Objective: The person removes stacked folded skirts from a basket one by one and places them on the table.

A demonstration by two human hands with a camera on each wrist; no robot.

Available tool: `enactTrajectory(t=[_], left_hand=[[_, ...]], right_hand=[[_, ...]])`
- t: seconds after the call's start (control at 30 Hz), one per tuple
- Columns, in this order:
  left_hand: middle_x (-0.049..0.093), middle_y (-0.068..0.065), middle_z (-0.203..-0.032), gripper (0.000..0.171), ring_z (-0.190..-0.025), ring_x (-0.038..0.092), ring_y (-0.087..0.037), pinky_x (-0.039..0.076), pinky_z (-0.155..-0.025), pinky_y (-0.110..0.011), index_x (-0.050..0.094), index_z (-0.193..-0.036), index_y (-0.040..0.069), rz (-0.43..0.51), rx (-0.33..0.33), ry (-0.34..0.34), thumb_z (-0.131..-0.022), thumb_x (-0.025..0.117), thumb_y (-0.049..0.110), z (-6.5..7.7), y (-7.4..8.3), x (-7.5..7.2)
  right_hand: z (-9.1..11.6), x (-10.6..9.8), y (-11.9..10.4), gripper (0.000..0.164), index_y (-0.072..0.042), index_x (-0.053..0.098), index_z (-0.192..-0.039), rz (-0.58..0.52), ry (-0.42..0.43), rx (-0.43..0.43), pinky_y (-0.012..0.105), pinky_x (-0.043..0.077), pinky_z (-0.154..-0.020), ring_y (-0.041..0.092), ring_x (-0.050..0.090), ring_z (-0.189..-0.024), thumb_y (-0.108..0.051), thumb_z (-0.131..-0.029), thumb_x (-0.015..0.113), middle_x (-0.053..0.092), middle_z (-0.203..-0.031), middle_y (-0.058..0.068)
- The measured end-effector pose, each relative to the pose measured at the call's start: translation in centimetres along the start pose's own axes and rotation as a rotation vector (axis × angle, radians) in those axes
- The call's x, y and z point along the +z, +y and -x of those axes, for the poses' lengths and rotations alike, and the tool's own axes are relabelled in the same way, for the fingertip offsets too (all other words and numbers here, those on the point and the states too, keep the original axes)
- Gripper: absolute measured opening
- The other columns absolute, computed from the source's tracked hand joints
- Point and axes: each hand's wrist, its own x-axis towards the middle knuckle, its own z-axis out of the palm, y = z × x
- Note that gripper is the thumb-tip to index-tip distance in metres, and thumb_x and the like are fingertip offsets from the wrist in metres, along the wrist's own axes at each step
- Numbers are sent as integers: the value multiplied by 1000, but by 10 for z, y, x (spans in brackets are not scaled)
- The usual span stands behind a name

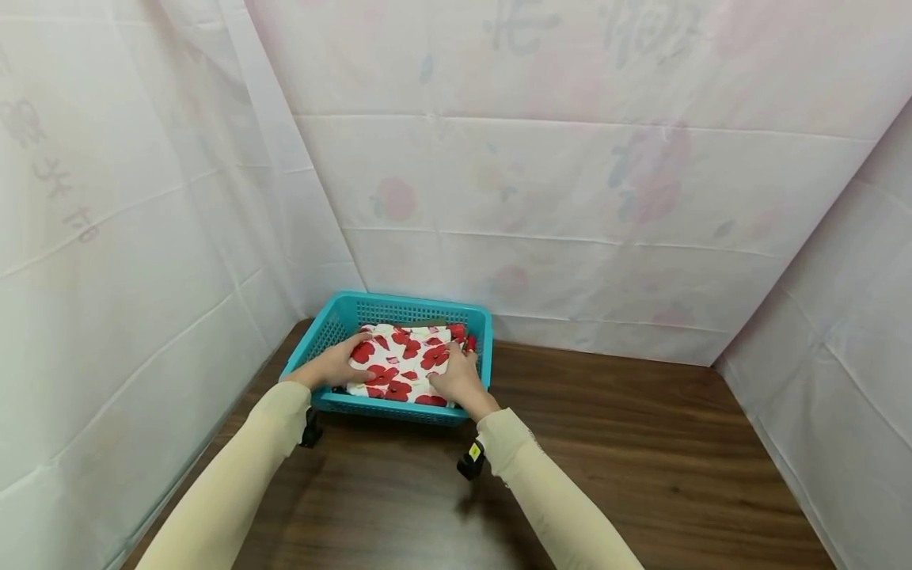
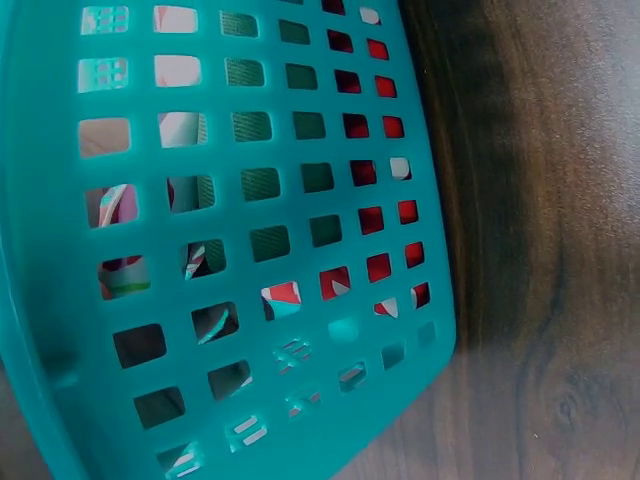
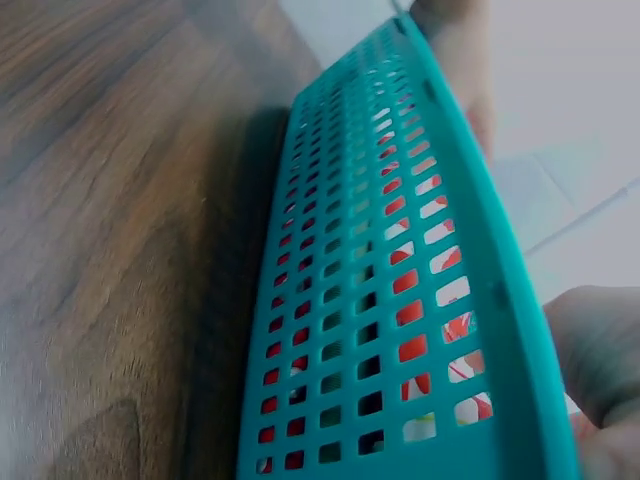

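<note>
In turquoise basket point(image 1: 416, 300): left hand point(image 1: 338, 364), right hand point(image 1: 462, 378) hold red-flowered white cloth point(image 1: 403, 362).

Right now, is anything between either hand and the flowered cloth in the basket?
Nothing visible: in the head view, the left hand and right hand both touch the flowered cloth, one at each side, reaching in over the rim of the basket.

Beneath my left hand point(image 1: 336, 365) and right hand point(image 1: 460, 379), a turquoise perforated basket point(image 1: 390, 408) sits on the brown wood-grain surface point(image 1: 627, 443).
</note>
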Motion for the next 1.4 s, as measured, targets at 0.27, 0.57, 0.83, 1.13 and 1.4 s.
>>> enactTrajectory(t=[0.27, 0.57, 0.83, 1.13, 1.4], left_hand=[[30, -31, -162, 100, -145, 32, -53, 34, -113, -71, 20, -163, 3, -39, -12, 46, -90, 77, 40, 0, -2, -4], [31, -32, -161, 98, -145, 33, -53, 35, -113, -71, 20, -162, 2, -36, 17, 68, -91, 77, 39, -1, -1, -2], [33, -31, -160, 93, -144, 35, -53, 37, -111, -71, 25, -162, 4, -56, 10, 76, -91, 77, 34, 1, 12, 2], [24, -30, -165, 93, -146, 30, -54, 34, -113, -71, 19, -165, 11, -17, -23, 5, -94, 74, 36, -3, 10, 9], [43, -27, -156, 53, -138, 43, -47, 39, -111, -69, 52, -151, 14, 15, 105, 54, -101, 64, 26, 0, 13, 7]], right_hand=[[-5, -3, 1, 74, -7, 35, -156, -28, 10, 44, 39, 58, -69, 31, 64, -99, -23, -96, 73, 63, -131, 20], [-7, -3, 8, 58, -5, 48, -147, -107, -3, -45, 36, 54, -68, 22, 59, -87, -19, -96, 71, 62, -132, 17], [-6, -2, 9, 41, -2, 61, -134, -64, -7, -115, 32, 49, -62, 23, 54, -78, -13, -96, 70, 63, -110, 15], [-11, -2, 12, 57, -6, 46, -150, -55, -174, -34, 29, 45, -63, 16, 48, -66, -19, -99, 68, 61, -129, 16], [-16, -2, 16, 37, -2, 63, -138, -121, -110, -90, 26, 40, -53, 13, 43, -52, -16, -103, 61, 69, -123, 15]])
